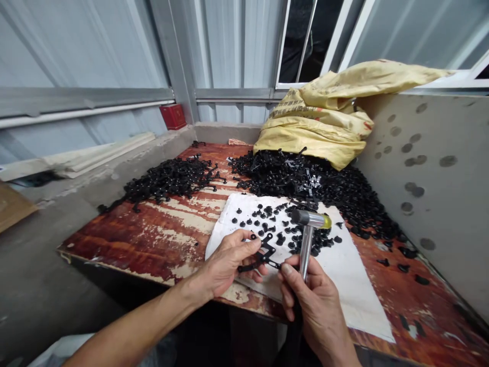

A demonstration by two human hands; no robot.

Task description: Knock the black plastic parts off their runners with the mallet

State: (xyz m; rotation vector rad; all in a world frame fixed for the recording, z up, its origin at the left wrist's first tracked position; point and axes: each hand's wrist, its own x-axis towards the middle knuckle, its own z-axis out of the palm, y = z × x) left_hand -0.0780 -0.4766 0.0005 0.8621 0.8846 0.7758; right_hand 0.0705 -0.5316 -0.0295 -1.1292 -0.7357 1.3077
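My left hand (231, 260) pinches a black jointed metal part (266, 253) with several arms and round ends, over the near edge of a white cloth (357, 285). Wrapped round the shaft of a small hammer (306, 244) is my right hand (311, 295). The hammer stands upright, its head on top with a dark face and a yellow face. The right thumb and forefinger are beside one end of the black part; whether they grip it is unclear. Small black round-based pieces (265, 227) lie scattered on the cloth.
Black parts (171, 178) are heaped at the left of the worn red table (141, 244). A larger black heap (282, 173) spills from a yellow sack (317, 120) at the back. A spotted grey panel (431, 178) bounds the right side. A red box (173, 116) sits on the back-left ledge.
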